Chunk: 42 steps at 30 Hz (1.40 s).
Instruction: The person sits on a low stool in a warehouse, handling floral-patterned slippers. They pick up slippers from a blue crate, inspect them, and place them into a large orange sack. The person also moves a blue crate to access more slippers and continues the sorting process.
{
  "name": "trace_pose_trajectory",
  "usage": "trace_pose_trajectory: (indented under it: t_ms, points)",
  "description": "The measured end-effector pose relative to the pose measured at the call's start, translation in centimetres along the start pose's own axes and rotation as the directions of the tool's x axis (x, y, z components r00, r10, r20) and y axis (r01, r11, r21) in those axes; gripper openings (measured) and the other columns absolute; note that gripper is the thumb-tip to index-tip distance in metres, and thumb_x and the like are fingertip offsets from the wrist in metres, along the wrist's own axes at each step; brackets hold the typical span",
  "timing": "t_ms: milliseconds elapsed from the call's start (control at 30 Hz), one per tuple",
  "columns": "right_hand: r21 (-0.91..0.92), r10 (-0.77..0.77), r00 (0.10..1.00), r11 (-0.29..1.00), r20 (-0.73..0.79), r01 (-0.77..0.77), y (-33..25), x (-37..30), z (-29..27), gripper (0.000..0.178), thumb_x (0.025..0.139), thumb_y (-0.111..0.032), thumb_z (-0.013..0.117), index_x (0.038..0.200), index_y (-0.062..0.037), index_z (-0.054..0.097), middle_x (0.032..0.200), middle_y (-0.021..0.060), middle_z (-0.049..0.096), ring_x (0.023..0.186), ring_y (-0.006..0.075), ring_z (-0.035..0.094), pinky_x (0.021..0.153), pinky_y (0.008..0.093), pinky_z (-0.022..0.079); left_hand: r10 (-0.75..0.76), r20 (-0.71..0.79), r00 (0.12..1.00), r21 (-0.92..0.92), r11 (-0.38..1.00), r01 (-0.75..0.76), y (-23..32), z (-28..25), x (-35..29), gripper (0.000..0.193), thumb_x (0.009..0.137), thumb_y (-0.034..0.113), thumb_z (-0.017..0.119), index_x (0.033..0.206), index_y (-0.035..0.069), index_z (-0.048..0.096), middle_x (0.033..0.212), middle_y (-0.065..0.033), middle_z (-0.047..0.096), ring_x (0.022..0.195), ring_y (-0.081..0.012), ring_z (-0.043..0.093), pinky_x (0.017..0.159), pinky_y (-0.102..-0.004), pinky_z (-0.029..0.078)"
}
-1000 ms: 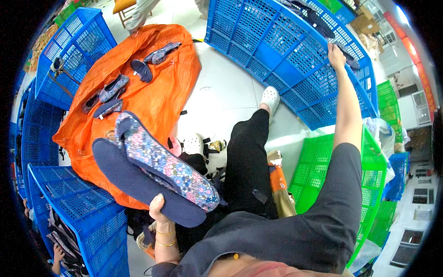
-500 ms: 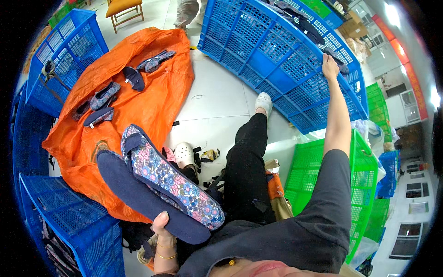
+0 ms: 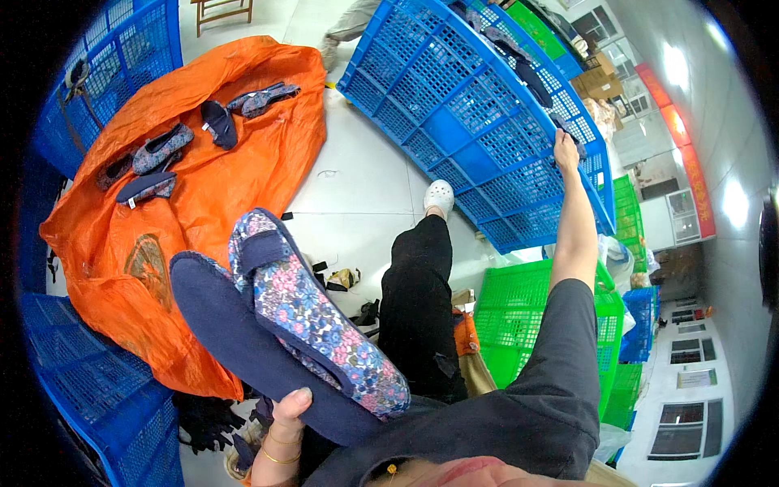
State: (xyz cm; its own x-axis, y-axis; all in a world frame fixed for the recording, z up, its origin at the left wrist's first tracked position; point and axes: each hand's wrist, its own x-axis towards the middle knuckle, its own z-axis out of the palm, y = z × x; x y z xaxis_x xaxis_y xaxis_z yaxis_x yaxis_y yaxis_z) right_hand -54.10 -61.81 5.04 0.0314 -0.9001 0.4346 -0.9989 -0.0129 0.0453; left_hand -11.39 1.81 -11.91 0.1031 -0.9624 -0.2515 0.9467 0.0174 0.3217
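My left hand (image 3: 288, 411) grips a pair of fabric slippers near their lower end. One shows a flat navy sole (image 3: 243, 337); the other shows its floral upper (image 3: 312, 308), pink, blue and white. At the far right, my right hand (image 3: 566, 152) is closed over the top edge of a large blue crate (image 3: 475, 122). A dark slipper (image 3: 578, 144) lies right beside those fingers, partly hidden. More dark slippers (image 3: 519, 69) show inside the crate. Several floral and navy slippers (image 3: 162, 148) lie on an orange woven sheet (image 3: 268, 162) on the floor.
My foot in a white clog (image 3: 439, 197) stands against the blue crate. A green crate (image 3: 511, 308) is beside my right arm. Blue crates (image 3: 97, 390) line the left. Straps and scraps (image 3: 345, 280) litter the floor. At the top, another person's trouser leg (image 3: 347, 28) shows.
My view has shifted, so the crates and sheet appear further left. The slipper pair sits slightly further right in view. Both hands keep their holds.
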Motion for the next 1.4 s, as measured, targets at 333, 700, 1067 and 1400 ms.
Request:
trace_pose_trajectory:
  t_ms: [333, 700, 1067, 1400]
  points:
    - [-0.078, -0.042, 0.997, 0.996, -0.068, 0.037, -3.7, 0.6, 1.1, 0.060, 0.097, -0.053, 0.027, 0.109, -0.0052, 0.061, 0.112, 0.0203, 0.063, 0.107, 0.0395, 0.058, 0.089, 0.0522, 0.043, -0.067, 0.016, 0.998, -0.001, 0.998, 0.067, -0.2, -0.4, -0.5, 0.053, 0.074, 0.021, 0.058, 0.117, -0.007, 0.046, 0.113, -0.0192, 0.058, 0.099, -0.0305, 0.059, 0.091, -0.0389, 0.048]
    - [-0.172, -0.104, 0.960, 0.983, -0.261, 0.060, -9.9, -9.0, 1.8, 0.038, 0.096, -0.040, 0.046, 0.099, -0.0072, 0.065, 0.097, 0.0156, 0.066, 0.094, 0.0358, 0.060, 0.080, 0.0503, 0.044, -0.107, 0.038, 0.993, -0.030, 0.994, 0.108, -0.2, -0.5, -1.0, 0.046, 0.075, 0.023, 0.057, 0.108, -0.009, 0.053, 0.105, -0.0197, 0.061, 0.091, -0.0295, 0.062, 0.086, -0.0371, 0.050]
    - [-0.192, -0.258, 0.895, 0.961, -0.364, 0.199, -15.1, -21.9, 2.1, 0.027, 0.089, -0.027, 0.057, 0.105, -0.0056, 0.055, 0.091, 0.0116, 0.055, 0.087, 0.0298, 0.051, 0.073, 0.0432, 0.040, 0.051, -0.024, 0.998, 0.231, 0.972, -0.044, 6.7, 3.2, 2.6, 0.043, 0.076, 0.026, 0.056, 0.099, -0.010, 0.060, 0.097, -0.0201, 0.065, 0.083, -0.0284, 0.064, 0.081, -0.0353, 0.052]
    - [-0.183, -0.350, 0.895, 0.934, -0.277, 0.308, -19.0, -29.4, 4.1, 0.023, 0.084, -0.015, 0.054, 0.105, -0.0058, 0.052, 0.085, 0.0075, 0.050, 0.083, 0.0246, 0.052, 0.070, 0.0377, 0.042, 0.116, -0.010, 0.993, 0.514, 0.853, -0.094, 9.0, 8.6, 13.2, 0.036, 0.081, 0.026, 0.058, 0.098, -0.005, 0.065, 0.095, -0.0151, 0.067, 0.083, -0.0236, 0.064, 0.081, -0.0328, 0.051]
